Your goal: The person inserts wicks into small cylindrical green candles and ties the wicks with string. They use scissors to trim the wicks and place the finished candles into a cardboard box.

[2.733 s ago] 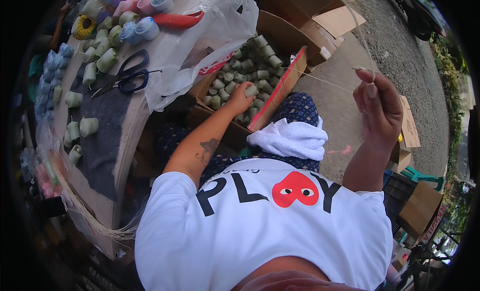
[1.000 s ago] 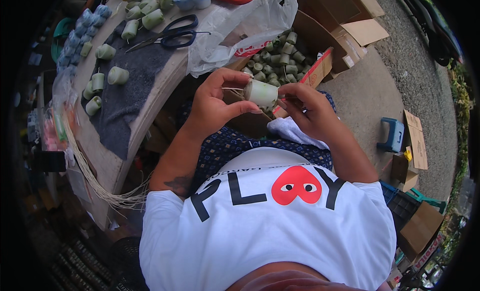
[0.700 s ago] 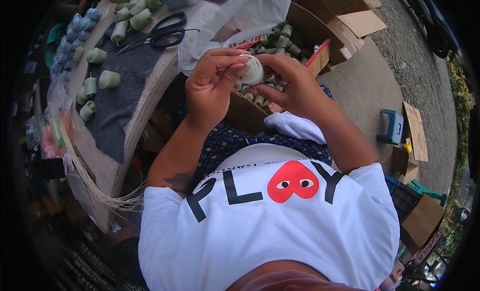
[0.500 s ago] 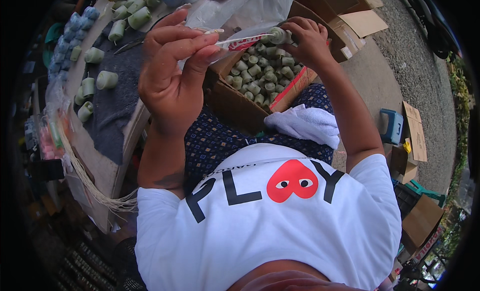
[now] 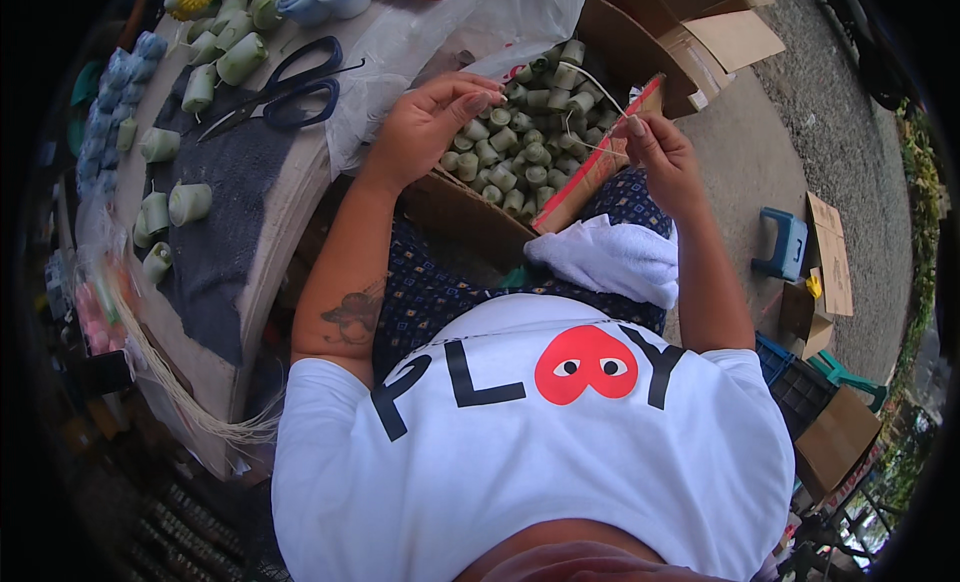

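Observation:
My right hand [image 5: 664, 160] pinches a thin white wick [image 5: 596, 85] over the right side of a cardboard box [image 5: 440, 204]. The wick bends up and left from the fingertips, and another thin strand hangs below it. Over the box's left side is my left hand [image 5: 432, 127], its thumb and fingertips pressed together. Whatever lies in that pinch is too small to make out. Beneath both hands, the box holds many small pale green candles [image 5: 505, 142], piled loosely.
Dark-handled scissors [image 5: 290, 94] lie on a grey cloth [image 5: 215, 252] on the table at left, near several green candles [image 5: 190, 203]. Blue candles [image 5: 120, 102] line its far side. A wick bundle [image 5: 190, 407] hangs off the edge. A white towel [image 5: 610, 257] rests on my lap.
My right hand has let go of a green candle and moved right and down, now holding a wick. My left hand has come down toward the box, uncovering the scissors.

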A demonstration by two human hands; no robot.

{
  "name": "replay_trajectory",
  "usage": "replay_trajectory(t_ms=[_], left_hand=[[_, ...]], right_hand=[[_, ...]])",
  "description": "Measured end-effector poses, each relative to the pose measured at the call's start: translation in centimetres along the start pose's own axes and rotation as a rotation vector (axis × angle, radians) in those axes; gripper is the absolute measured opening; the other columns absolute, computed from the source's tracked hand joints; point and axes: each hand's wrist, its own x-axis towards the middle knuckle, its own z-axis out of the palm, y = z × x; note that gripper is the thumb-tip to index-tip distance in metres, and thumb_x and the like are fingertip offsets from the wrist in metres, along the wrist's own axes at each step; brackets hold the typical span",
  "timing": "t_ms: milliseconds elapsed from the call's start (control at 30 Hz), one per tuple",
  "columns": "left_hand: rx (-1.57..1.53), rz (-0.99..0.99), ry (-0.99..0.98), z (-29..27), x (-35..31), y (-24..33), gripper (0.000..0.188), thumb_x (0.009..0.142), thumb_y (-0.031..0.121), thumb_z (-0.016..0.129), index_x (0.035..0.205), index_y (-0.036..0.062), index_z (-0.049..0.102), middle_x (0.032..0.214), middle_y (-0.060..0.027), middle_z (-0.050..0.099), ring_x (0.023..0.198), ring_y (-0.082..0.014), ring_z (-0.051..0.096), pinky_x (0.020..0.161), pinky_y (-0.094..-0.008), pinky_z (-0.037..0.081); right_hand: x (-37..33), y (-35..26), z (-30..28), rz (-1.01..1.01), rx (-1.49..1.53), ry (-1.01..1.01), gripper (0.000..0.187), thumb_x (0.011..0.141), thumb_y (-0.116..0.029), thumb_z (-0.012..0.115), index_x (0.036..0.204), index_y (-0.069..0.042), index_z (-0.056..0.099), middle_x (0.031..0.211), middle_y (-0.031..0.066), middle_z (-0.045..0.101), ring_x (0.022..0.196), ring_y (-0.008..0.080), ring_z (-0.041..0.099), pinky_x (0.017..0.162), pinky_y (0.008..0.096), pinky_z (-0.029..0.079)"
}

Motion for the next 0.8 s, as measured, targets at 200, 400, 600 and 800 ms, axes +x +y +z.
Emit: replay_trajectory(t_ms=[200, 400, 600, 800], left_hand=[[0.817, -0.517, -0.255, 3.1, -1.7, -16.8, 0.029, 0.084, 0.013, 0.058, 0.109, 0.0005, 0.058, 0.116, -0.0179, 0.055, 0.109, -0.0319, 0.053, 0.090, -0.0400, 0.043], [1.257, -0.787, -0.379, 3.8, -1.4, -21.8, 0.030, 0.084, 0.011, 0.051, 0.111, 0.0009, 0.057, 0.116, -0.0192, 0.056, 0.108, -0.0318, 0.055, 0.089, -0.0418, 0.046], [0.562, -0.717, -0.111, 2.7, -2.3, -20.4, 0.035, 0.085, 0.020, 0.061, 0.114, 0.0008, 0.053, 0.111, -0.0156, 0.058, 0.102, -0.0293, 0.058, 0.087, -0.0385, 0.049], [-0.754, -0.717, 0.299, 1.6, -4.7, -6.1, 0.033, 0.091, 0.028, 0.054, 0.112, 0.0031, 0.053, 0.104, -0.0115, 0.061, 0.091, -0.0217, 0.062, 0.079, -0.0313, 0.054]], right_hand=[[-2.3, 1.3, -1.7, 0.003, 0.142, 0.161, 0.026, 0.097, -0.023, 0.047, 0.099, -0.001, 0.061, 0.084, -0.0014, 0.059, 0.070, 0.0056, 0.046, 0.066, 0.0190, 0.040], [-2.5, 0.4, 0.4, 0.057, 0.060, 0.065, 0.021, 0.095, -0.018, 0.050, 0.104, -0.002, 0.061, 0.089, -0.0006, 0.060, 0.076, 0.0050, 0.050, 0.070, 0.0189, 0.041], [-3.1, -0.4, 1.6, 0.087, -0.022, 0.033, 0.018, 0.091, -0.014, 0.057, 0.103, -0.002, 0.062, 0.090, 0.0043, 0.064, 0.082, 0.0087, 0.056, 0.074, 0.0227, 0.044], [-4.2, -2.1, 2.5, -0.131, -0.191, -0.057, 0.013, 0.085, -0.009, 0.063, 0.095, -0.001, 0.065, 0.078, 0.0065, 0.060, 0.070, 0.0121, 0.055, 0.062, 0.0248, 0.043]])
